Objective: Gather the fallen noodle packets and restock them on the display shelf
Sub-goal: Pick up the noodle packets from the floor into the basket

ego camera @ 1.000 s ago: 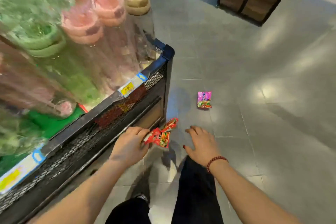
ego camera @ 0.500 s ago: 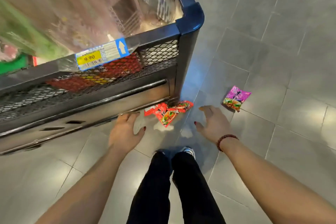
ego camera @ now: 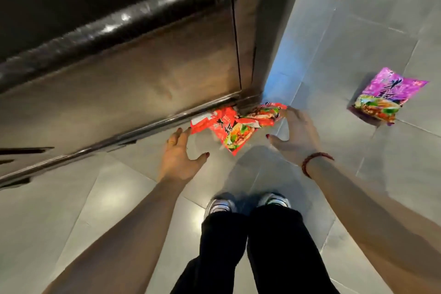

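Now, with the person crouched lower than half a second ago, the left hand [ego camera: 180,153] and right hand [ego camera: 296,135], fingers spread and gripping nothing, flank the red packets [ego camera: 230,132] lying on the floor [ego camera: 362,21] against the shelf base [ego camera: 143,79], so the pickup looks close, while the purple packet [ego camera: 391,95] lies well apart.

Display shelf [ego camera: 143,67]: only base shows, rest cut off at far and left edges, surface blurred. Red packets [ego camera: 229,126] overlap; count unclear, print unreadable. Right hand [ego camera: 296,131] at their right end: touching or pinching, unclear. Shoes [ego camera: 220,205] half hidden under trouser legs [ego camera: 222,246].
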`<state>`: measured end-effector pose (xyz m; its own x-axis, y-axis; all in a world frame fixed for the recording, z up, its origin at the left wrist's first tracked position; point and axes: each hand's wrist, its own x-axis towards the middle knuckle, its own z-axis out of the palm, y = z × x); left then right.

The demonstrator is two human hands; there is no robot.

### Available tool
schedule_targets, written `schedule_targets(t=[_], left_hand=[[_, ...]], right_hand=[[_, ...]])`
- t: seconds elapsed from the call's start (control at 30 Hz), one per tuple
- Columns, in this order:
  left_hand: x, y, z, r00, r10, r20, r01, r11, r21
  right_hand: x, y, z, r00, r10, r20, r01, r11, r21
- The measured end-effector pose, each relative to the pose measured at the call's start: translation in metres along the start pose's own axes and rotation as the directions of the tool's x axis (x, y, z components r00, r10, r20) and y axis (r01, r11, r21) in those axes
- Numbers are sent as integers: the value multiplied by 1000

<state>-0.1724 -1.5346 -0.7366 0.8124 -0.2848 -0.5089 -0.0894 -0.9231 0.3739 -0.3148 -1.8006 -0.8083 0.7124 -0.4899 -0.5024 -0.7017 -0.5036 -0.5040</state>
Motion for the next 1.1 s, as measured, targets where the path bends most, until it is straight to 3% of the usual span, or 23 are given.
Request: schedule_targets(t=[0.07,0.1,0.4,0.57,0.8,0.93,1.1], left_hand=[[20,-20,29,1000,20,-2,-20,1000,-3],[30,-29,42,999,35,-2,-35,999,-2],[121,-86,129,970,127,-205,-159,976,-146],[146,-95,149,913,130,-387,-216,958,-187],[127,-85,137,907,175,-384,-228,969,-98],[75,-76,100,932,12,-361,-113,960,-258],[4,-56,31,957,-188,-221,51,858,-511]], right_hand=[[10,-35,-3,999,-49,8,49,996,-77],[18,-36,0,999,-46,-13,46,998,-32],[94,15,85,991,-125,-56,123,991,-46],[116,21,103,970,-202,-133,197,979,-49],[99,10,89,957,-209,-200,200,978,-67],[53,-18,59,969,-89,-230,121,985,126],[-14,-67,2,991,-4,-136,46,951,307]])
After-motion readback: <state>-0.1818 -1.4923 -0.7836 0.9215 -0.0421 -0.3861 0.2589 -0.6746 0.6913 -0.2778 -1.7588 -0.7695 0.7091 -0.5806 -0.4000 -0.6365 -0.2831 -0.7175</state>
